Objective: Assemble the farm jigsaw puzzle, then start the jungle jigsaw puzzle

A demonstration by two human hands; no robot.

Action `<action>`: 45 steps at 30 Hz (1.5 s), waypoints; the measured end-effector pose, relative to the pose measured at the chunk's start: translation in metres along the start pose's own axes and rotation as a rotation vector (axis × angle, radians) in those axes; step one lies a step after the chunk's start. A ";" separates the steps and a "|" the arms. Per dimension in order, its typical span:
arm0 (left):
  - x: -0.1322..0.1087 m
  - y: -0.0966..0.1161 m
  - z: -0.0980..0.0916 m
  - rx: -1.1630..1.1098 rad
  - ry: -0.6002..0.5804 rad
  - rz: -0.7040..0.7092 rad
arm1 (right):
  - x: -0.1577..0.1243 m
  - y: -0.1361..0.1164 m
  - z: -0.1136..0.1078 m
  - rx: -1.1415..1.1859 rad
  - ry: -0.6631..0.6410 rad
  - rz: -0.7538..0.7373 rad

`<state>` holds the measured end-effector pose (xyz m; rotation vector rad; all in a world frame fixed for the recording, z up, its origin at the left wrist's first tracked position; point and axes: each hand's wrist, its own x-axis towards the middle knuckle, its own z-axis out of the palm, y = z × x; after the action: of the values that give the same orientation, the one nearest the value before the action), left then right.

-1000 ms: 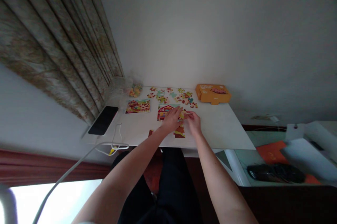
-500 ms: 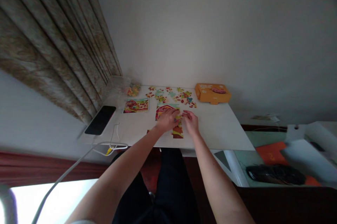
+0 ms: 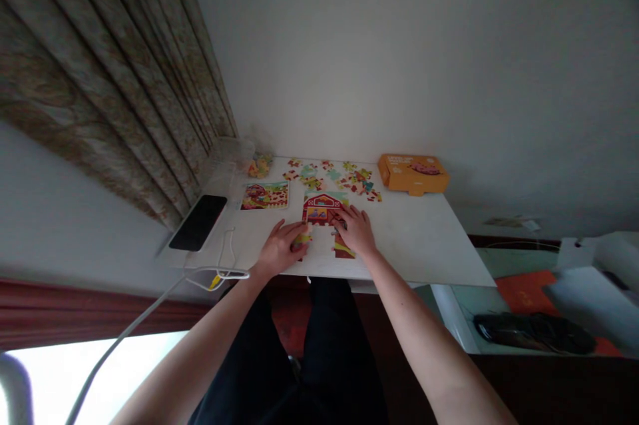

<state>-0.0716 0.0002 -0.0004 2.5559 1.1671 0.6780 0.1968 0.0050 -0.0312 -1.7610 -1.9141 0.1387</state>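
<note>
A partly joined jigsaw puzzle (image 3: 319,200) with a red barn lies on the white table. My left hand (image 3: 280,250) is at its lower left, fingers curled around a yellow-green puzzle piece (image 3: 303,238) beside the barn section. My right hand (image 3: 356,232) rests on the puzzle's right side with its fingers apart, partly covering it. Below that hand a brown and yellow joined section (image 3: 343,250) reaches toward the front edge. A gap of bare table lies between the two lower sections. The picture card (image 3: 265,196) with a barn scene is to the left.
Loose puzzle pieces (image 3: 358,178) are scattered along the back. A bag of pieces (image 3: 260,165) and a clear plastic container (image 3: 227,162) stand at the back left. An orange box (image 3: 413,174) is at the back right. A phone (image 3: 198,222) and a white cable (image 3: 219,272) lie on the left.
My left hand has moved from the puzzle's middle to its lower left, uncovering the barn. My right hand has moved left onto the puzzle's right side. The view has shifted slightly.
</note>
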 end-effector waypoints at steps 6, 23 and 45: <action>0.015 0.010 -0.004 0.054 -0.055 0.041 | 0.001 -0.002 -0.003 -0.004 -0.007 0.013; 0.017 0.008 0.008 0.141 -0.124 0.023 | 0.001 -0.010 -0.011 -0.077 -0.055 0.031; 0.015 -0.018 -0.001 -0.059 -0.245 0.137 | 0.001 -0.008 -0.010 -0.064 -0.055 0.039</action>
<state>-0.0750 0.0228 -0.0027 2.5967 0.8876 0.4053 0.1937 0.0020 -0.0188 -1.8547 -1.9433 0.1427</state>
